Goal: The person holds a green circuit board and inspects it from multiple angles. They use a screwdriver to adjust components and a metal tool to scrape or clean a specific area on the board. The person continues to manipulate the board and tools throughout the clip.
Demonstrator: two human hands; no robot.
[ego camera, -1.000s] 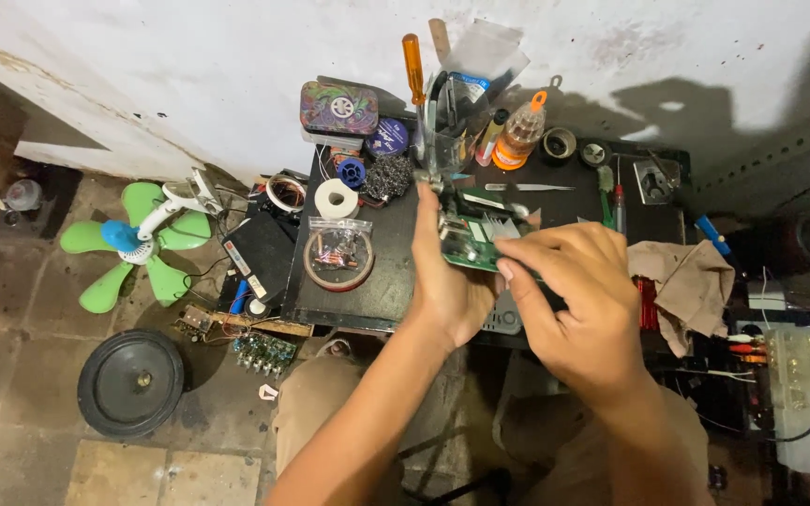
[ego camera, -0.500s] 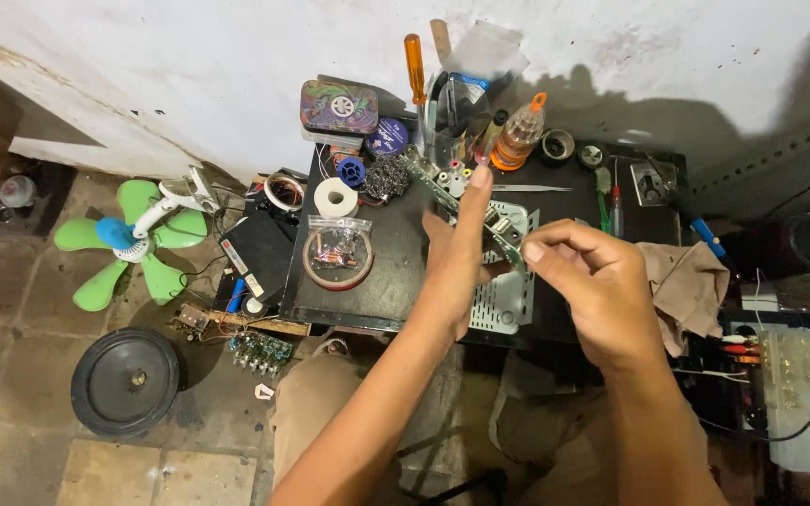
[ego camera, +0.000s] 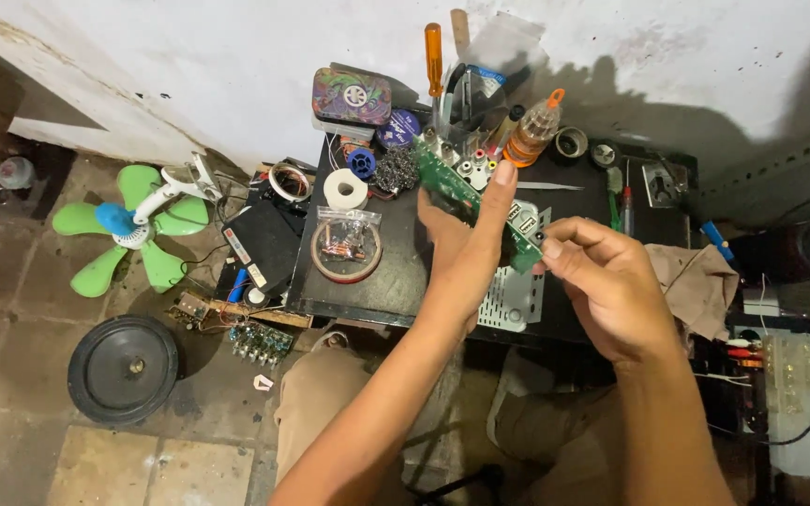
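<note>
**Above the desk, a board held by both hands**

Over the black desk (ego camera: 367,290), the green circuit board (ego camera: 452,187) slants up-left to down-right. Left hand (ego camera: 466,248) clamps its middle from below; right hand (ego camera: 607,281) pinches the lower-right end, nearer the white perforated cover (ego camera: 513,300).

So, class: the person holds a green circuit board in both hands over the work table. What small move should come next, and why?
Probably lower the circuit board onto the table: the left hand and right hand hold it tilted in mid-air, unsupported.
</note>
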